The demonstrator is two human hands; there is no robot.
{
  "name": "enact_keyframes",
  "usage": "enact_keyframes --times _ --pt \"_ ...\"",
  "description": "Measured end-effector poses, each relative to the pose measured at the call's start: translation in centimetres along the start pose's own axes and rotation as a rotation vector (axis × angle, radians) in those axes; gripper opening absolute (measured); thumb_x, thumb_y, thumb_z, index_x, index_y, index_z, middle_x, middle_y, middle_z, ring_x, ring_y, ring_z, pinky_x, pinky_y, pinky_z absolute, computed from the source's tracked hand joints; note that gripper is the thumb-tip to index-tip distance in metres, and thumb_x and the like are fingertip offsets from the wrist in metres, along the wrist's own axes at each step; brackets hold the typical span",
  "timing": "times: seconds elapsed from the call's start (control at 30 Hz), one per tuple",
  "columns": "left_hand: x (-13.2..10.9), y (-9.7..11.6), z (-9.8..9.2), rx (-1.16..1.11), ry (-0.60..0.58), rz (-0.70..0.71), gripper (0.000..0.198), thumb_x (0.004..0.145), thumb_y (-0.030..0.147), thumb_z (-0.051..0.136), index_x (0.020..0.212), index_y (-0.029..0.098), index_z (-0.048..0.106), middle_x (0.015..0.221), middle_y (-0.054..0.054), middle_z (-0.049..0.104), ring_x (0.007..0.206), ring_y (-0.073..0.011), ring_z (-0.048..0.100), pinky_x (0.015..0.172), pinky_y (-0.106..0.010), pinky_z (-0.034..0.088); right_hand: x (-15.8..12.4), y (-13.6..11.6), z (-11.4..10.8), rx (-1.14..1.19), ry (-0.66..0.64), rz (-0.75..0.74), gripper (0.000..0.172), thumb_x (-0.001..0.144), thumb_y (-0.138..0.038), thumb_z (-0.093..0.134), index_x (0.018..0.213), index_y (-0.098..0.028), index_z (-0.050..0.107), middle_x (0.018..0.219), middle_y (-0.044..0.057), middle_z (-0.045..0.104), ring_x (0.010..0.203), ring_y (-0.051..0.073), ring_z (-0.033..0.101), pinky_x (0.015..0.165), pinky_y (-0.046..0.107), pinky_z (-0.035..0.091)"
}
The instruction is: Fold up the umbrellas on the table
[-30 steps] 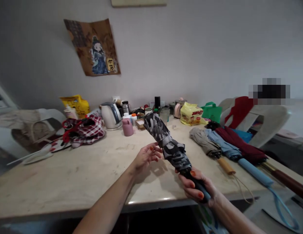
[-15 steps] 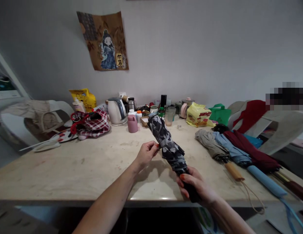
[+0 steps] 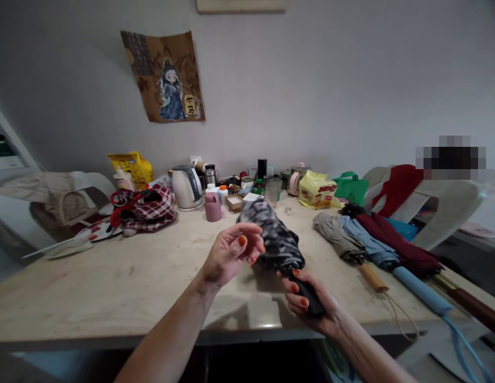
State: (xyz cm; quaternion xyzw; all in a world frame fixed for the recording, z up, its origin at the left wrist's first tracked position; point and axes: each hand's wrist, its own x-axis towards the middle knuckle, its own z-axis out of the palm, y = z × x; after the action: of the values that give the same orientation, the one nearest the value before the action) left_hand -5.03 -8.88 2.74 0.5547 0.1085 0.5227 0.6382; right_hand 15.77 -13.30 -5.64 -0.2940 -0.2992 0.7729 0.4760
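A black, grey and white patterned umbrella [image 3: 277, 236] is tilted over the table, its fabric loose, bunched and blurred by motion. My right hand [image 3: 311, 300] is wrapped round its black handle near the table's front edge. Beside the fabric, on its left, my left hand [image 3: 235, 252] has its fingers apart and curved, with nothing held; whether its fingertips touch the cloth I cannot tell. To the right lie a grey-beige umbrella [image 3: 338, 236], a light blue umbrella [image 3: 370, 242] and a dark red umbrella [image 3: 402, 247], all folded, handles toward me.
Along the back of the table [image 3: 151, 282] stand a white kettle [image 3: 185, 186], a pink jug [image 3: 212, 207], several bottles, a clear cup [image 3: 273, 192] and a yellow package [image 3: 318, 190]. A plaid bag [image 3: 149, 209] lies at the left. Chairs flank the table.
My left hand has let go of the strap area on the umbrella and opened. The umbrella's fabric has loosened and spread wider. The view has shifted slightly.
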Motion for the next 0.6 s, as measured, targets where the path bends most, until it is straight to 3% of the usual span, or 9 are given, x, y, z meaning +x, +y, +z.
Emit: enact_keyframes --times 0.07,0.17,0.2,0.27,0.37,0.47,0.53,0.6 --pt "-0.4 -0.8 -1.3 -0.043 0.230 -0.022 0.040 0.070 0.047 0.080 0.084 0.013 0.066 0.066 -0.003 0.063 0.052 -0.0086 0.051 0.049 -0.021 0.038 0.2 -0.2 0.3 0.175 -0.146 0.017 0.027 0.072 -0.036 0.069 0.082 -0.014 0.055 0.058 -0.008 0.040 0.039 0.002 0.022 0.038 0.017 0.021" --pt "-1.1 -2.1 -3.6 -0.107 0.647 -0.081 0.029 0.077 0.039 0.075 0.085 0.014 0.063 0.072 -0.003 0.063 0.058 -0.0081 0.054 0.054 -0.019 0.042 0.7 -0.3 0.9 0.255 -0.251 0.013 0.025 0.074 -0.033 0.069 0.081 -0.013 0.056 0.057 -0.009 0.038 0.038 0.001 0.017 0.036 0.017 0.020" --pt "-1.4 -2.4 -4.3 -0.118 0.747 -0.129 0.026 0.081 0.038 0.071 0.088 0.014 0.062 0.078 -0.004 0.064 0.063 -0.0093 0.057 0.057 -0.020 0.044 0.8 -0.2 1.1 0.261 -0.266 0.011 0.025 0.074 -0.033 0.069 0.082 -0.013 0.056 0.058 -0.009 0.038 0.038 0.001 0.016 0.036 0.017 0.021" --pt "-1.9 -2.9 -5.2 -0.129 0.833 -0.242 0.030 0.087 0.042 0.064 0.098 0.015 0.061 0.094 -0.010 0.065 0.076 -0.0138 0.062 0.065 -0.024 0.049 1.1 0.2 1.7 0.250 -0.306 0.030 0.026 0.074 -0.034 0.069 0.079 -0.013 0.056 0.056 -0.009 0.038 0.037 0.001 0.016 0.036 0.017 0.021" --pt "-2.5 -3.3 -6.0 -0.148 0.841 -0.316 0.050 0.087 0.060 0.055 0.112 0.017 0.057 0.113 -0.013 0.060 0.091 -0.0187 0.062 0.077 -0.032 0.052 1.1 0.9 2.8 0.237 -0.392 0.057 0.028 0.074 -0.039 0.069 0.074 -0.015 0.054 0.053 -0.010 0.033 0.035 0.001 0.016 0.035 0.017 0.019" --pt "-3.2 -3.6 -6.5 -0.195 0.805 -0.290 0.064 0.081 0.073 0.051 0.115 0.020 0.055 0.118 -0.013 0.058 0.099 -0.0209 0.061 0.083 -0.036 0.051 1.2 0.6 3.8 0.235 -0.456 0.002 0.032 0.073 -0.043 0.069 0.084 -0.016 0.057 0.053 -0.012 0.032 0.032 0.001 0.014 0.032 0.018 0.016" --pt "-3.7 -3.7 -6.6 -0.244 0.639 -0.303 0.070 0.072 0.077 0.058 0.112 0.019 0.058 0.122 -0.014 0.059 0.108 -0.0248 0.060 0.087 -0.038 0.050 1.6 -0.2 4.8 0.168 -0.523 -0.034 0.036 0.072 -0.047 0.070 0.086 -0.017 0.057 0.052 -0.012 0.035 0.030 0.001 0.018 0.031 0.018 0.018" --pt "-4.0 -3.5 -6.2 -0.267 0.447 -0.294 0.073 0.064 0.075 0.069 0.107 0.017 0.063 0.124 -0.015 0.061 0.115 -0.0283 0.057 0.091 -0.039 0.049 2.3 -1.0 6.3 0.036 -0.504 -0.086 0.035 0.069 -0.045 0.073 0.082 -0.017 0.055 0.053 -0.010 0.044 0.031 0.002 0.031 0.033 0.018 0.023"
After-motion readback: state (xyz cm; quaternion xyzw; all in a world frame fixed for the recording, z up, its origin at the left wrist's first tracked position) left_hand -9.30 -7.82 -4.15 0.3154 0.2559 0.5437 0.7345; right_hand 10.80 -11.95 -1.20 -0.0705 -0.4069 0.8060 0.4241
